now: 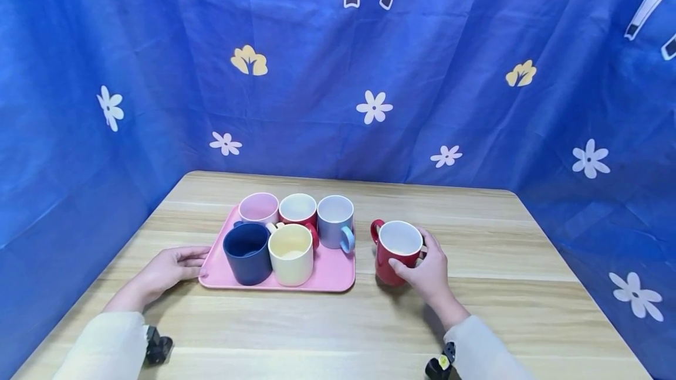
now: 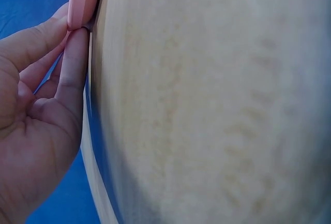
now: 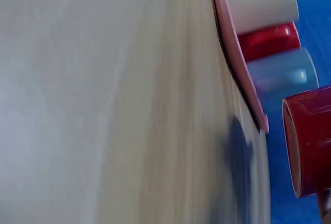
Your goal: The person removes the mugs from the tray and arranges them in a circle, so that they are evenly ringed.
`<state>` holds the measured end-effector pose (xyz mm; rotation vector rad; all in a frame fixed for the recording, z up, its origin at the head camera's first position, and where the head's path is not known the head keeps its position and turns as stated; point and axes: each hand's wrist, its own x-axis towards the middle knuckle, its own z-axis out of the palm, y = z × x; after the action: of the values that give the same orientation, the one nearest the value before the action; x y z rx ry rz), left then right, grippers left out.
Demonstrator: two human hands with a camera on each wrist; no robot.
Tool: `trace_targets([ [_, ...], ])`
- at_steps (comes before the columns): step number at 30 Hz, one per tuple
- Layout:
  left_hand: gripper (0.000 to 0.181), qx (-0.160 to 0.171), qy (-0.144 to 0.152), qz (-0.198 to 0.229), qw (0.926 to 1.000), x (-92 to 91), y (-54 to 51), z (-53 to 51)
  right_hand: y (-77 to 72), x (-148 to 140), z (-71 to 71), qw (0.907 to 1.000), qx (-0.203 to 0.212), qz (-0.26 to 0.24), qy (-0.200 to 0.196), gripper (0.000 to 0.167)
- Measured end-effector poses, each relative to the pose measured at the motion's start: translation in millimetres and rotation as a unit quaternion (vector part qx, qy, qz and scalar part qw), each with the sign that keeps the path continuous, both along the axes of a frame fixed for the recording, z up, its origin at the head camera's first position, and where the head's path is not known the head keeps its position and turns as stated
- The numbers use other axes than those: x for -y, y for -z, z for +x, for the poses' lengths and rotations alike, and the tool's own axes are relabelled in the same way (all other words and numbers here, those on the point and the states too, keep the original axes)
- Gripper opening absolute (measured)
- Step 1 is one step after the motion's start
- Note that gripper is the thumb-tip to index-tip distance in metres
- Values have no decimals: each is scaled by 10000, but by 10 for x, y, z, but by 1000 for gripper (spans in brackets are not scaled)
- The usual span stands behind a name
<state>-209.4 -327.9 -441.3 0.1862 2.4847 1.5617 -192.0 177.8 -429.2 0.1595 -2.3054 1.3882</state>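
Observation:
At the left edge of the pink tray (image 1: pixel 333 277), my left hand (image 1: pixel 168 271) pinches the rim. The left wrist view shows thumb and fingers of that hand (image 2: pixel 44 94) at the tray's edge (image 2: pixel 83 1). My right hand (image 1: pixel 430 271) grips a red mug (image 1: pixel 389 271) with a white inside, right of the tray, its red handle pointing left. The right wrist view shows this mug (image 3: pixel 315 141) held above the table, its base visible. A small pale piece beside the right fingers cannot be made out. The tray bears several upright mugs.
On the tray stand pink (image 1: pixel 259 209), red (image 1: pixel 298 210), light blue (image 1: pixel 334 230), navy (image 1: pixel 248 260) and cream (image 1: pixel 291 260) mugs. Beneath lies a wooden table (image 1: pixel 264 333). A blue patterned cloth (image 1: pixel 317 87) hangs behind it and at both sides.

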Motion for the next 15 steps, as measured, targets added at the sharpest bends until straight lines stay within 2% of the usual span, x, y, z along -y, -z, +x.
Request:
trace_targets([
  [6, 62, 0, 8, 20, 10000, -6, 5, 17, 44, -142, -152, 9990, 252, -68, 350, 77],
  [15, 62, 14, -5, 60, 10000, -9, 17, 8, 52, -262, -365, 9973, 469, -88, 556, 81],
])
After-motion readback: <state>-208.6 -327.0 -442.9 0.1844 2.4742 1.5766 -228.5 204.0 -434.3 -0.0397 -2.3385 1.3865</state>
